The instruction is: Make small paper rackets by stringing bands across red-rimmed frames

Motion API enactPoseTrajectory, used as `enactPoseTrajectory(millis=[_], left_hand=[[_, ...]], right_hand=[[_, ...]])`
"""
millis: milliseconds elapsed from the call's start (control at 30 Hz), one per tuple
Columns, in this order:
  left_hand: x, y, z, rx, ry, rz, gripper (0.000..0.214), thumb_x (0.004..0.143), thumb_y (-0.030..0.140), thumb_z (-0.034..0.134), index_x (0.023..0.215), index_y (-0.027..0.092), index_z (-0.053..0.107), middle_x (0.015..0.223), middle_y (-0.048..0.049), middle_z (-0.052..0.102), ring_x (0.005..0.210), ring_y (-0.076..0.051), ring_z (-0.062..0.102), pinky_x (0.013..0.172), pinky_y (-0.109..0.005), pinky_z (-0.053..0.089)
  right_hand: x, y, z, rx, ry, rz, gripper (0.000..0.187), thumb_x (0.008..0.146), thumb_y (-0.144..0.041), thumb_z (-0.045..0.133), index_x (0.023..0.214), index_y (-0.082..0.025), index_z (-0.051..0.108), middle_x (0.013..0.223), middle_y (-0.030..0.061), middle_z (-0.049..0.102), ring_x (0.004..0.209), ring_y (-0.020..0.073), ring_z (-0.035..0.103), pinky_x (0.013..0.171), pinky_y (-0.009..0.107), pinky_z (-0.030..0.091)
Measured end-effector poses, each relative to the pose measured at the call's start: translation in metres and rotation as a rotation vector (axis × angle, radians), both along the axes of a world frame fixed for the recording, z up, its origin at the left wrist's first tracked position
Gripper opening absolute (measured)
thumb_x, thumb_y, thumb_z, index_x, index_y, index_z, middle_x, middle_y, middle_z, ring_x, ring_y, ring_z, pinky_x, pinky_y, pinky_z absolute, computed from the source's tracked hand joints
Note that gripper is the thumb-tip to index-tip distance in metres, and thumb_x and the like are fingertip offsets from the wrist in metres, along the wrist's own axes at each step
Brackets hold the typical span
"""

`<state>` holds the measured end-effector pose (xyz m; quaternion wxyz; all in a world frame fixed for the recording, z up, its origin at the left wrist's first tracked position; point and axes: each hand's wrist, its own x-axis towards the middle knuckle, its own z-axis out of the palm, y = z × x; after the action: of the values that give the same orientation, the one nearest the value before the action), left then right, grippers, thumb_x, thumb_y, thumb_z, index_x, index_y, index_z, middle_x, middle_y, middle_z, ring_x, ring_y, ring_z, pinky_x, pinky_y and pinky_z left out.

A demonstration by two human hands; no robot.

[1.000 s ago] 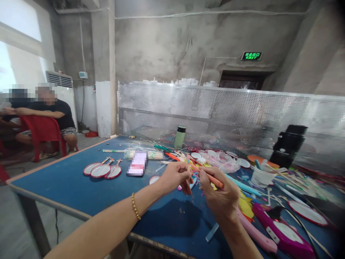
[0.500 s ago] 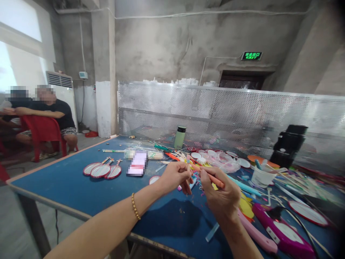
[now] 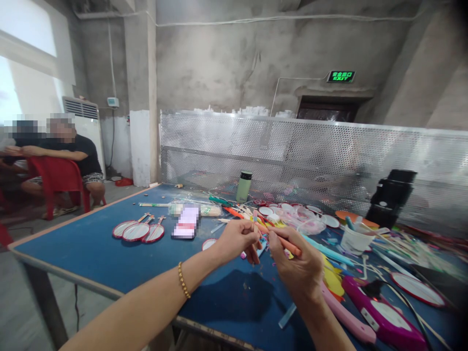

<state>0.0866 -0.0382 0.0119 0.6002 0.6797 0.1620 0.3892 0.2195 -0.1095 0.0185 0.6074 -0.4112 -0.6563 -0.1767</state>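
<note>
My left hand (image 3: 239, 239), with a gold bead bracelet (image 3: 184, 280) on its wrist, pinches a small flat pinkish strip (image 3: 255, 215) that sticks up above the fingertips. Wrapped in the fingers of my right hand (image 3: 298, 261) is an orange pen-shaped tool (image 3: 288, 244). Its tip points left and meets the area by the left fingertips; whether it touches the strip I cannot tell. Both hands are above the blue table (image 3: 146, 263), near its front edge. Behind them lies a heap of colourful craft scraps and sticks, partly hidden by the fingers.
Three red-rimmed round paddles (image 3: 136, 231) lie left of a phone (image 3: 186, 222). A green bottle (image 3: 243, 186) stands at the back. To the right are a white cup (image 3: 356, 240), a purple power strip (image 3: 383, 312) and a pink tool handle (image 3: 349, 317). People sit far left.
My right hand has shifted slightly left with the orange tool, whose tip is now closer to my left fingertips. My left hand stays nearly in place; less of the strip shows.
</note>
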Motion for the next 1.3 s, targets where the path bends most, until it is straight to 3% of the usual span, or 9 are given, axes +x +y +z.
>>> enactPoseTrajectory(millis=[133, 400, 600, 1067, 1300], left_hand=[[0.0007, 0.002, -0.0023, -0.011, -0.01, -0.002, 0.014, 0.072, 0.028, 0.057, 0.075, 0.015, 0.054, 0.065, -0.0019, 0.064, 0.044, -0.017, 0.063, 0.038, -0.022, 0.044], [0.001, 0.0012, -0.0019, -0.003, 0.002, 0.001, 0.016, 0.074, 0.031, 0.057, 0.074, 0.016, 0.053, 0.057, 0.0005, 0.06, 0.042, -0.016, 0.062, 0.038, -0.021, 0.042], [0.0007, 0.0005, -0.0011, -0.015, -0.004, -0.004, 0.014, 0.073, 0.028, 0.056, 0.074, 0.015, 0.054, 0.067, -0.0027, 0.065, 0.041, -0.015, 0.061, 0.037, -0.022, 0.042], [0.0, -0.0004, 0.0003, -0.003, -0.002, -0.001, 0.015, 0.075, 0.029, 0.057, 0.071, 0.015, 0.054, 0.056, 0.0, 0.059, 0.042, -0.016, 0.062, 0.038, -0.021, 0.043], [0.0, -0.0004, -0.0008, -0.017, -0.009, 0.001, 0.012, 0.073, 0.026, 0.056, 0.074, 0.014, 0.055, 0.068, -0.0038, 0.065, 0.043, -0.015, 0.063, 0.038, -0.021, 0.044]], right_hand=[[0.0008, 0.0, -0.0001, 0.01, 0.023, -0.005, 0.01, 0.087, -0.019, 0.061, 0.081, -0.02, 0.068, 0.072, -0.0019, 0.068, 0.063, 0.0108, 0.062, 0.06, 0.022, 0.047], [-0.0006, 0.0001, -0.0006, 0.007, 0.008, 0.001, 0.009, 0.087, -0.019, 0.061, 0.084, -0.02, 0.069, 0.071, -0.0029, 0.067, 0.06, 0.0094, 0.06, 0.058, 0.021, 0.047], [0.0017, 0.0011, -0.0015, 0.022, 0.026, 0.001, 0.009, 0.086, -0.018, 0.061, 0.081, -0.02, 0.068, 0.072, -0.0019, 0.067, 0.063, 0.0105, 0.061, 0.061, 0.022, 0.047], [0.0012, 0.0019, -0.0018, -0.001, 0.009, -0.014, 0.009, 0.086, -0.021, 0.061, 0.084, -0.02, 0.07, 0.073, -0.0012, 0.069, 0.064, 0.0124, 0.062, 0.061, 0.023, 0.048], [0.0019, 0.0006, -0.0021, 0.022, 0.047, -0.029, 0.01, 0.086, -0.019, 0.061, 0.08, -0.02, 0.069, 0.07, -0.0018, 0.067, 0.061, 0.0113, 0.061, 0.06, 0.023, 0.047]])
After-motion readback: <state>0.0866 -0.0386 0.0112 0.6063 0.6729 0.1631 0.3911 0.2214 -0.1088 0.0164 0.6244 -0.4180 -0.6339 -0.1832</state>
